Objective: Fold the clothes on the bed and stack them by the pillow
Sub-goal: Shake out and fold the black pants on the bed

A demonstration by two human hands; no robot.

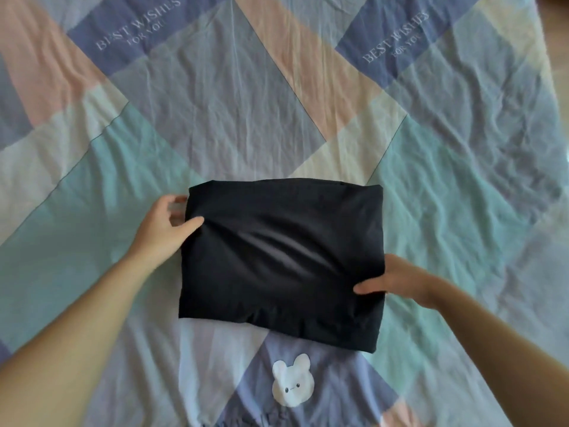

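Head view: black garment point(281, 260) lies folded into a compact rectangle mid-bed on the patchwork sheet point(462, 180). Left hand point(163, 229) pinches its left edge, thumb on top, fingers tucked under; right hand point(397, 280) grips the right edge likewise. Grip at opposite sides looks meant to lift it flat without unfolding. Pillow not in frame

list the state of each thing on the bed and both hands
black garment: folded into a compact rectangle, lying flat on the bed sheet, gripped at both side edges
left hand: holds the garment's left edge, thumb on top
right hand: holds the garment's right edge, thumb on top
bed sheet: spread out, wrinkled
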